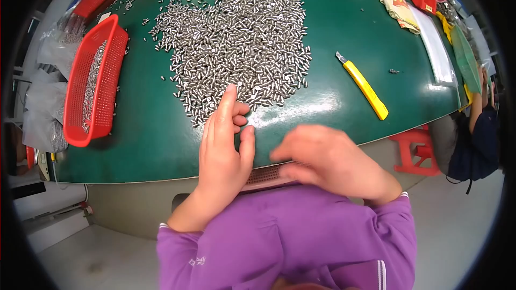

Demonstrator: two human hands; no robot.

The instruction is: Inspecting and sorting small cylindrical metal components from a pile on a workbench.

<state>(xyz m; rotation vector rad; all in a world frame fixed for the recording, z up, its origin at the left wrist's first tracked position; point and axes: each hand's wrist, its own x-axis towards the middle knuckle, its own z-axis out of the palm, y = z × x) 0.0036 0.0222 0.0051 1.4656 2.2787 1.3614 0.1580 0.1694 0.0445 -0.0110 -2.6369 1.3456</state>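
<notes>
A wide spread of small silvery metal pins (242,37) covers the middle of the green table (344,21). My left hand (223,139) lies at the near edge of these pins, index finger stretched out onto them. Its other fingers bend loosely, the thumb stands apart, and I see nothing held. To the right, my right hand (322,156) hovers over the table's front edge, slightly blurred. Its thumb and bent forefinger are apart with nothing visible between them; the remaining fingers are partly hidden. Below it, a reddish perforated basket (263,177) shows partly at the table edge.
A red perforated basket (114,70) with more pins stands at the left. A yellow utility knife (366,90) lies on the right, blade out. Further right are a patterned cloth (396,2) and clear plastic bags (432,48). A red stool (415,150) and another person's arm (476,104) appear beyond.
</notes>
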